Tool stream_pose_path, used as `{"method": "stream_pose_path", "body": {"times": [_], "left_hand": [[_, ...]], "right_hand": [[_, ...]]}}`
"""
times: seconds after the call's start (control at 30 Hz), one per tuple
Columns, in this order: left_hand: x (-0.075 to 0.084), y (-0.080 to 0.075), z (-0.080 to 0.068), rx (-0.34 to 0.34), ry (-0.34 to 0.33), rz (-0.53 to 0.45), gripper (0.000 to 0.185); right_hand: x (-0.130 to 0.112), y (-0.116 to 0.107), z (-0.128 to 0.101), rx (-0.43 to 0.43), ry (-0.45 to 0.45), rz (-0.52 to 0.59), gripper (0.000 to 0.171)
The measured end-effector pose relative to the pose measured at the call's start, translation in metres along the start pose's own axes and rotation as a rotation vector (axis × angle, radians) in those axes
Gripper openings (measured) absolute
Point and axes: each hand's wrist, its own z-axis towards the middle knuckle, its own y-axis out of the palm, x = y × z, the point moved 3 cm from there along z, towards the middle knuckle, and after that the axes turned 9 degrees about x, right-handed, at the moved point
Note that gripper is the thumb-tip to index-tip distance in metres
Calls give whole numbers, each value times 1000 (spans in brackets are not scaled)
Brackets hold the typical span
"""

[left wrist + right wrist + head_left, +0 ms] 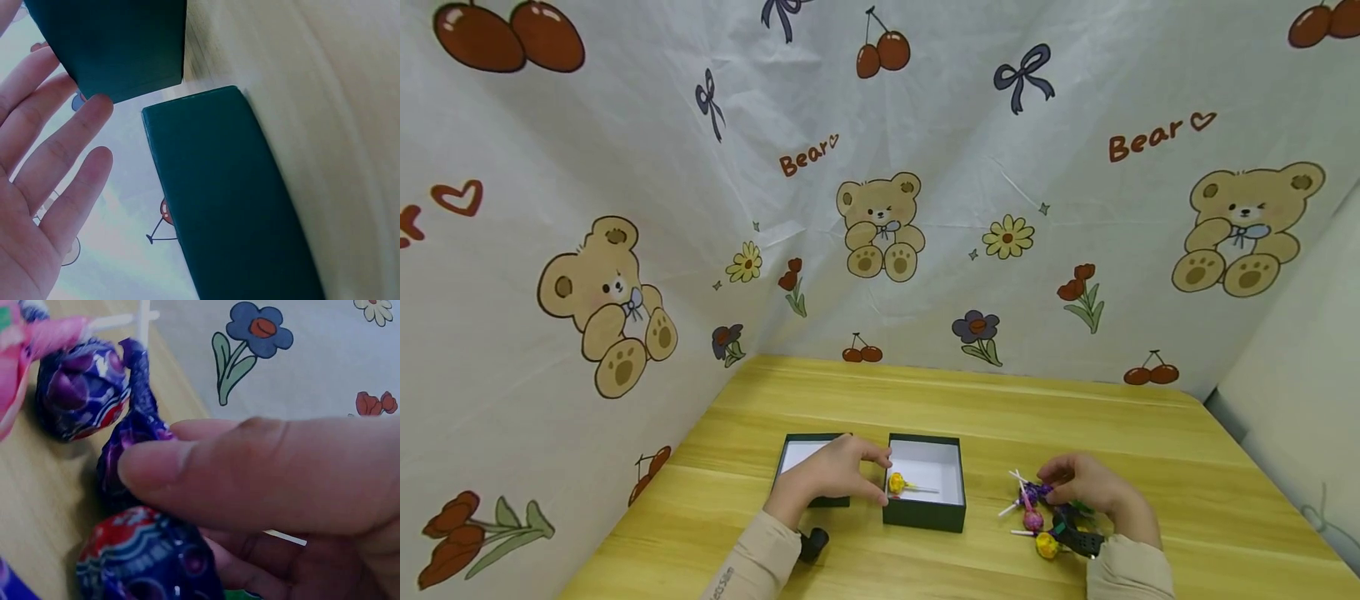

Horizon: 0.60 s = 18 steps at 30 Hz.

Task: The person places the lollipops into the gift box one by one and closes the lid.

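- Resting my left hand (831, 477) over the gap between the two dark green box halves on the table (985, 408); its fingers are straight and apart, gripping nothing, as the left wrist view confirms.
- The open box (927, 482) stands just right of that hand, white inside. One yellow lollipop (898, 483) lies in it near its left wall, stick pointing right.
- The box lid (808, 467) lies inside-up just left of the box, partly covered by my left hand.
- My right hand (1093, 492) is at the pile of lollipops (1037, 521) on the table, well to the right of the box.
- In the right wrist view, my thumb presses on the wrapper of a purple lollipop (125, 453), fingers curled beneath it; two more purple-wrapped ones lie touching it.
- A pink and a yellow lollipop lie at the near side of the pile.
- A bear-print cloth (880, 208) hangs behind the table.
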Motion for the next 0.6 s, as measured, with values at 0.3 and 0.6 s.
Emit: {"method": "stream_pose_path", "body": {"times": [0.3, 0.6], "left_hand": [[-1, 0, 0, 2, -8, -10, 48], [3, 0, -1, 8, -1, 13, 47]], "right_hand": [[4, 2, 5, 5, 11, -23, 24], [0, 2, 3, 77, 0, -15, 20]]}}
